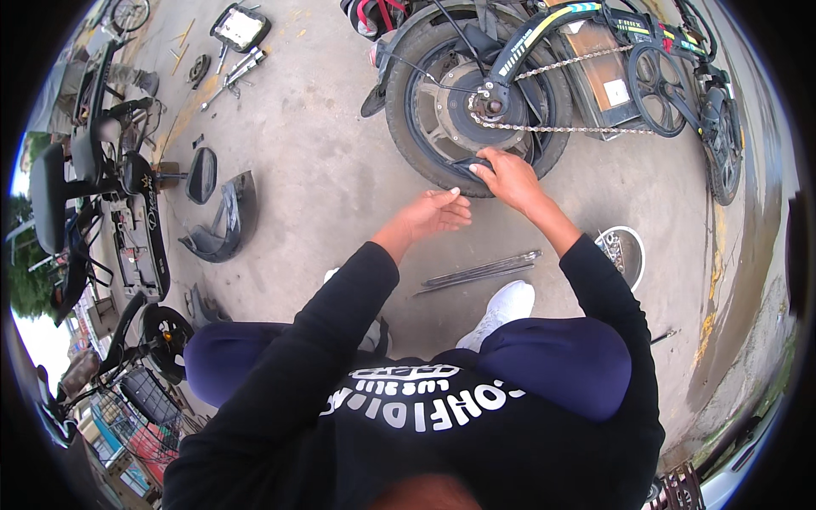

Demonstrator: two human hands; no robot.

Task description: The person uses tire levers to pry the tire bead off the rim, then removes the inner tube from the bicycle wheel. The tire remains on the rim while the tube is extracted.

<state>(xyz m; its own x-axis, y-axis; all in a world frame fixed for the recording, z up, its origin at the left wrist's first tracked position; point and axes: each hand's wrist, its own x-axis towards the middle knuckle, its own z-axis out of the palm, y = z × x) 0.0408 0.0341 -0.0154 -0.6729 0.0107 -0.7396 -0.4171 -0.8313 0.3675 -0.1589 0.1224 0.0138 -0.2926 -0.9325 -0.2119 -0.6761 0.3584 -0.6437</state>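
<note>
The rear wheel of a black electric bike lies in front of me, with a thick black tyre and a large hub in its centre. A bare chain runs from the hub's sprocket to the black chainring. My right hand is closed on the tyre at the wheel's near edge, thumb and forefinger around black rubber; its other fingers are partly hidden. Just left of it and nearer to me, my left hand is held apart from the tyre, fingers stretched out and holding nothing.
Long thin metal rods lie near my white shoe. A white bowl of small metal parts stands by my right forearm. Black fender pieces and another electric bike are at left. Tools lie farther back near a black tray.
</note>
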